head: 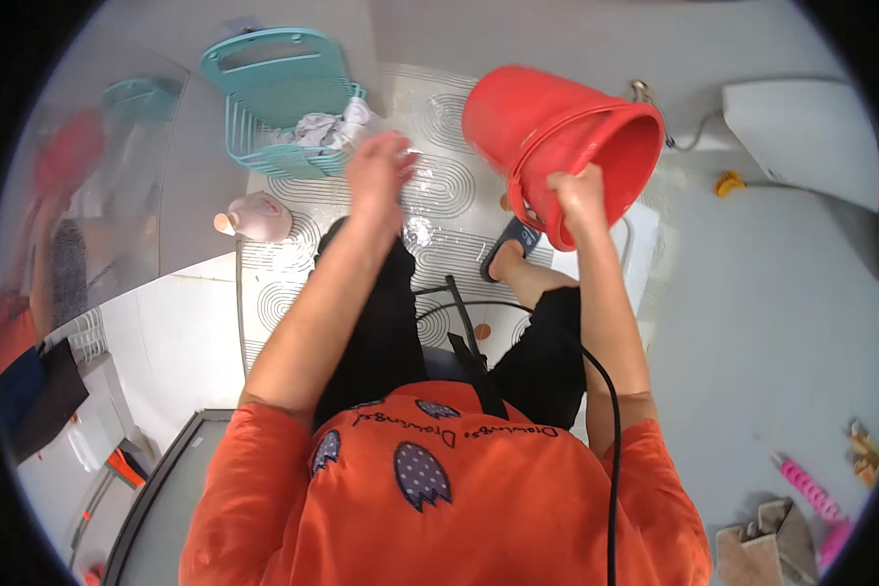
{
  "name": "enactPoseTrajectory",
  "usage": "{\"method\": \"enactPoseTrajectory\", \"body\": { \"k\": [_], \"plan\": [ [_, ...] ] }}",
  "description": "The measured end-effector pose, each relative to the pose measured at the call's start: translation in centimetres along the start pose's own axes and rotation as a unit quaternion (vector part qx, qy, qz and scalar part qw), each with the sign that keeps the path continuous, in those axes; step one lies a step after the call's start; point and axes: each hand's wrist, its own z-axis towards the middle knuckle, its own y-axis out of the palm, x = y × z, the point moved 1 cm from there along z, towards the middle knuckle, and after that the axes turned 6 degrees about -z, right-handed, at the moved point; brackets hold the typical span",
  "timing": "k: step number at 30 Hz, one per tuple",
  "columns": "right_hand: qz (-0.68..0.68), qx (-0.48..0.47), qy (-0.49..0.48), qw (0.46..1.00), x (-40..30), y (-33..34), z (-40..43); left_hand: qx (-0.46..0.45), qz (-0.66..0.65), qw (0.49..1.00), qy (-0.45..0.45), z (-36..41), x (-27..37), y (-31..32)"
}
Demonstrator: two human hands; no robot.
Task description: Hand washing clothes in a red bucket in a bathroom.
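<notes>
My right hand (580,194) grips the rim of a red plastic bucket (538,113). The bucket is tipped on its side, its mouth turned to the right and its handle hanging along the near side. Held out in front on the left, my left hand (379,176) is blurred, its fingers loosely bent and nothing seen in it. Just beyond that hand stands a teal plastic laundry basket (275,69) with light, crumpled cloth (326,130) inside. A pale pink bottle (264,217) with a cap is on the floor nearer me.
Wet, shiny patches show on the patterned floor mat (439,187). My slippered foot (511,253) is below the bucket. A white fixture (641,242) lies partly behind the bucket and my right arm. A yellow-headed brush (729,183) is at right. A black cable (604,381) crosses my front.
</notes>
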Motion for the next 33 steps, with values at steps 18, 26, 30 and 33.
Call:
{"method": "enactPoseTrajectory", "body": {
  "k": [18, 26, 30, 33],
  "plan": [
    [-0.556, -0.2, -0.216, 0.778, 9.3, 13.3, 8.9, -0.234, 0.402, 0.882, 0.078, 2.5, -1.2, 2.0],
    [-0.31, 0.019, -0.221, 0.925, -5.4, 6.2, 9.2, -0.203, 0.42, 0.876, 0.125, 3.8, -3.0, 0.7],
    [-0.138, 0.261, -0.368, 0.882, -19.8, -3.1, 7.0, -0.217, 0.445, 0.855, 0.154, 3.7, -3.3, 1.1],
    [-0.085, 0.292, -0.467, 0.83, -28.2, -6.8, 4.5, -0.212, 0.429, 0.861, 0.173, 5.0, -4.6, 0.0]
  ]
}}
